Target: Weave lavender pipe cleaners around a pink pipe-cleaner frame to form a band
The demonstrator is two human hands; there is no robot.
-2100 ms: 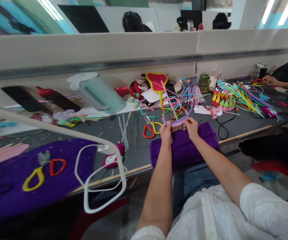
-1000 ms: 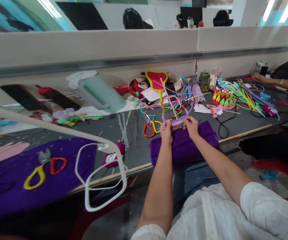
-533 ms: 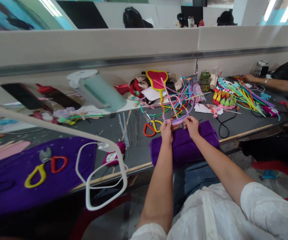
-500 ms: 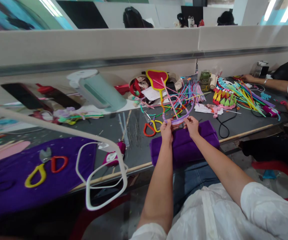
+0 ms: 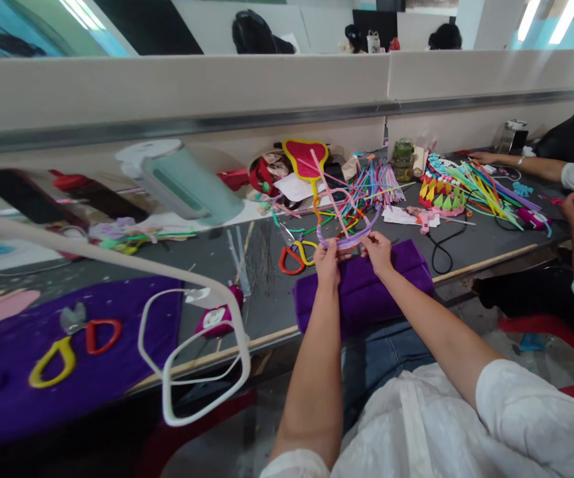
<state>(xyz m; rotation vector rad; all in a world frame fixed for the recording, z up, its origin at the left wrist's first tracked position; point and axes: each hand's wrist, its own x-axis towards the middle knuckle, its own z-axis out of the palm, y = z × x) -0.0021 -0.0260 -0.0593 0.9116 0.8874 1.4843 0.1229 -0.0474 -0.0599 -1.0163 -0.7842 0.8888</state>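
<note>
the left hand (image 5: 327,264) and right hand (image 5: 378,254) each pinch the curved, lilac, fuzzy-looking band (image 5: 351,240), which runs left to right between them, near the far edge of the purple fabric cushion (image 5: 359,297).

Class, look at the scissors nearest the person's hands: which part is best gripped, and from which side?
Probably best to grip the red handle and yellow handle, coming from the person's side. Both loops lie toward the person, while the blades point away. Coming in just left of the left hand seems easiest.
</note>
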